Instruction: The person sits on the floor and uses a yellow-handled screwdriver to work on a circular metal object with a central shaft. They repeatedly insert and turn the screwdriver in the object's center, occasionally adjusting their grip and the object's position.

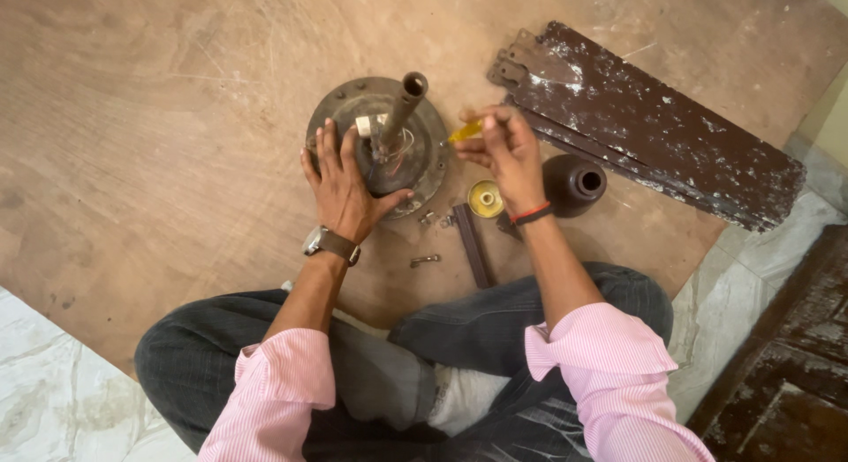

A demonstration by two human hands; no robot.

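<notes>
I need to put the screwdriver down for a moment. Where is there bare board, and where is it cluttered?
The brown board lies bare left of the fan motor and above it. It is crowded between the right hand and the knees: brass cap, dark cup, flat bar, loose screws. Stacked blades fill the upper right.

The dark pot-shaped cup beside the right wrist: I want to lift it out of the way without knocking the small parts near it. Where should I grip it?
Probably by its narrow neck, from above. The dark cup stands upright, mouth up, on the wooden board. Come from its right, away from the right hand, since the brass disc and the stacked blades crowd the other sides.
</notes>
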